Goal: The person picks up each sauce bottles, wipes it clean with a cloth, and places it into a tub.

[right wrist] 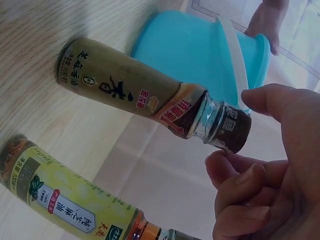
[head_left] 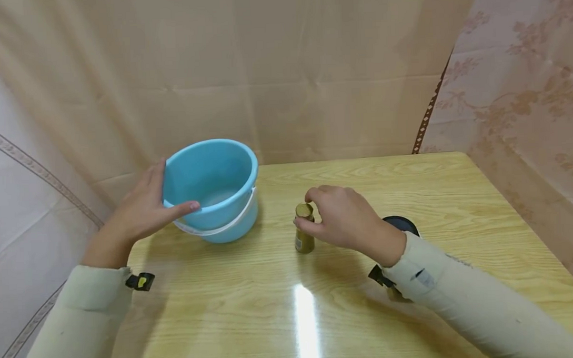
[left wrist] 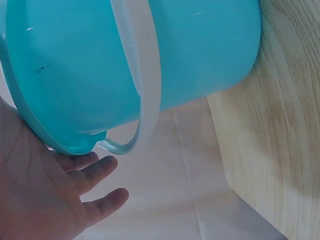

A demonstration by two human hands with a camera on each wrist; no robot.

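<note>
A light-blue bucket (head_left: 212,223) with a white handle (left wrist: 150,65) stands at the table's left. My left hand (head_left: 145,207) rests at its rim, thumb across the near edge and fingers spread along the outer left side. Right of the bucket, a small sesame oil bottle (right wrist: 120,82) with a dark cap (right wrist: 231,127) stands upright on the table. Around its cap is my right hand (head_left: 342,216), thumb on one side and index finger on the other. A gap shows between thumb and cap in the right wrist view.
A second bottle (right wrist: 75,195) with a yellow-green label stands near the first; my right forearm mostly covers it in the head view. A black round-topped object (head_left: 402,225) is partly hidden behind the right wrist. Beige curtain (head_left: 312,94) hangs behind the wooden table (head_left: 234,307).
</note>
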